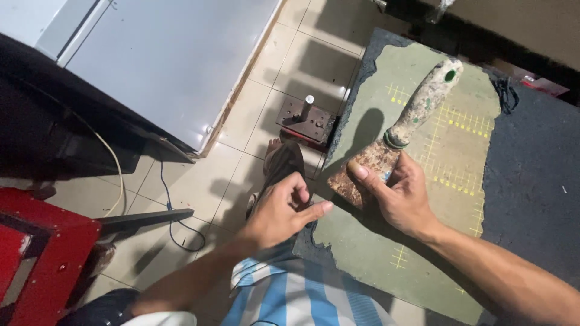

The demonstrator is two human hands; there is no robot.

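Note:
My right hand (pixel 403 198) grips the rusty blade of a putty knife (pixel 386 151) and presses it flat on a worn green cutting mat (pixel 441 157). The knife's paint-spattered handle points away toward the far right. My left hand (pixel 284 211) hovers at the mat's ragged left edge, fingers curled and the forefinger stretched toward the blade. It holds nothing that I can see.
A dark work surface (pixel 531 175) lies under the mat. On the tiled floor (pixel 302 54) stands a small metal block with a peg (pixel 305 118). My sandalled foot (pixel 283 163) rests nearby. A red machine (pixel 36 253), a blue cable (pixel 172 217) and a grey cabinet (pixel 169 60) lie left.

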